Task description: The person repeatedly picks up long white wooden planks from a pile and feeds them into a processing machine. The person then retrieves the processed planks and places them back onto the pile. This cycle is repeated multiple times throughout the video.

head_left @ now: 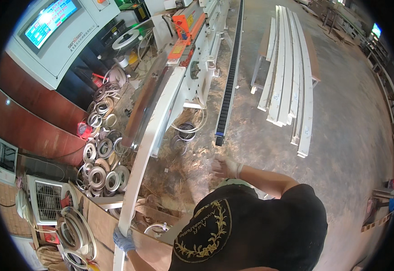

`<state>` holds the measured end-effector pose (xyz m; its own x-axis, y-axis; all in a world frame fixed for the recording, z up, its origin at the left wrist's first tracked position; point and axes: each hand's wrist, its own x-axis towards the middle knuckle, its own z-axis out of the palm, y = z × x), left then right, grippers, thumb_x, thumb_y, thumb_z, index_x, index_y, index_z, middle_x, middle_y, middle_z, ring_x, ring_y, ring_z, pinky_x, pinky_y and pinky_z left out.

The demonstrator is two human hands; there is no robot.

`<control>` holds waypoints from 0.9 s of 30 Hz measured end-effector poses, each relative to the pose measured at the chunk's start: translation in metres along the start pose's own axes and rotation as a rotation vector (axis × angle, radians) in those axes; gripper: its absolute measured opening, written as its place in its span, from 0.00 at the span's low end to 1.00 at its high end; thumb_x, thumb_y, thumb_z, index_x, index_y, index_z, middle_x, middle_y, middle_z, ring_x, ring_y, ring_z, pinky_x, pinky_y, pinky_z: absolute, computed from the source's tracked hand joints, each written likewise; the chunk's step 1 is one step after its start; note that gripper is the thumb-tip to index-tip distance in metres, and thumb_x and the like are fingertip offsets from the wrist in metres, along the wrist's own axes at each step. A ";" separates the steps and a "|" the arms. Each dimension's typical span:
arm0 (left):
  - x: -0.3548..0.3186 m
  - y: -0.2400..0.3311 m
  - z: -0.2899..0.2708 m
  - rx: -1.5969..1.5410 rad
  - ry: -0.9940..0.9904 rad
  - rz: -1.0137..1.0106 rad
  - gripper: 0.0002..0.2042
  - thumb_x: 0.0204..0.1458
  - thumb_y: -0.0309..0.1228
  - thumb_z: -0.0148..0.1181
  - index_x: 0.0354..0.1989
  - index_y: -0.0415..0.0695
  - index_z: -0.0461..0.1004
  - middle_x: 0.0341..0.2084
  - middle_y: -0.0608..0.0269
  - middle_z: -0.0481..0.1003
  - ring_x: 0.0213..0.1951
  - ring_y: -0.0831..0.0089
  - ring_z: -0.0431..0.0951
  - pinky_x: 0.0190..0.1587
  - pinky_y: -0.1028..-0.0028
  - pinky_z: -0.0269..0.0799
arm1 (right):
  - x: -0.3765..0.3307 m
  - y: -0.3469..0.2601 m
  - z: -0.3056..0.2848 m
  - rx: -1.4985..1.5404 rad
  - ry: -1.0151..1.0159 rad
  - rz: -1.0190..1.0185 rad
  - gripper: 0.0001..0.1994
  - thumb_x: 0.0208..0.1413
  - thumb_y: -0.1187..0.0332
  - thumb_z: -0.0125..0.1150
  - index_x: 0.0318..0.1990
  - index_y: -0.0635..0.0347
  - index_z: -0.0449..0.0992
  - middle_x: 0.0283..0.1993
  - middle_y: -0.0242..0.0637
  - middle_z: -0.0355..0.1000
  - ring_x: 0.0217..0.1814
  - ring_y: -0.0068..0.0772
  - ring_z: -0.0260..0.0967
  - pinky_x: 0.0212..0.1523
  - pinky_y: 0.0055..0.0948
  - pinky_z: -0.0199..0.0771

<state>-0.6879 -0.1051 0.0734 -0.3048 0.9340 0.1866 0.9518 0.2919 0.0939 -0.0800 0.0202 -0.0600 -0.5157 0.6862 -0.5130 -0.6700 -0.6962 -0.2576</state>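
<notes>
A long, narrow white board (pixel 141 169) slants from the machine's near end down to the lower left. My left hand (pixel 124 240), in a blue glove, is closed round the lower part of this board. Its forearm comes in from the bottom edge. My right hand (pixel 226 168), pale-gloved at the wrist, reaches across in front of my black shirt (pixel 269 226). Its fingers are spread and somewhat blurred, and nothing shows in them. Beyond that hand is the near end of a black conveyor track (pixel 219 139), apart from it.
A white machine (pixel 194 74) with an orange part stands ahead. At the left are a control cabinet with a lit screen (pixel 50 20) and many rolls of edging strip (pixel 97 177). Several white boards (pixel 287 72) lie on a stand at the right. Cardboard (pixel 100 221) lies by my left hand.
</notes>
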 end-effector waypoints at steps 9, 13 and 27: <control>0.001 0.024 -0.010 0.059 0.021 -0.064 0.33 0.36 0.42 0.71 0.57 0.54 0.71 0.49 0.52 0.72 0.49 0.54 0.72 0.53 0.59 0.67 | -0.056 0.011 0.012 0.021 0.474 -0.062 0.19 0.57 0.54 0.54 0.54 0.47 0.65 0.53 0.26 0.66 0.55 0.32 0.62 0.56 0.44 0.63; 0.011 0.042 -0.001 0.106 0.073 -0.065 0.31 0.37 0.43 0.71 0.55 0.53 0.73 0.46 0.53 0.73 0.47 0.54 0.73 0.49 0.58 0.69 | -0.049 0.014 0.009 0.027 0.511 -0.095 0.15 0.57 0.55 0.53 0.50 0.46 0.67 0.47 0.27 0.69 0.51 0.34 0.66 0.53 0.46 0.64; 0.043 0.110 0.012 0.009 0.098 -0.121 0.35 0.37 0.44 0.71 0.59 0.58 0.69 0.46 0.58 0.71 0.48 0.58 0.72 0.51 0.58 0.66 | -0.038 0.030 0.007 -0.041 0.438 0.003 0.11 0.56 0.55 0.55 0.42 0.46 0.69 0.43 0.28 0.73 0.40 0.30 0.71 0.38 0.40 0.76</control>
<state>-0.5960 -0.0306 0.0796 -0.4185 0.8673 0.2694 0.9081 0.4033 0.1124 -0.0840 -0.0248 -0.0426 -0.2369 0.5357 -0.8105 -0.6426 -0.7121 -0.2828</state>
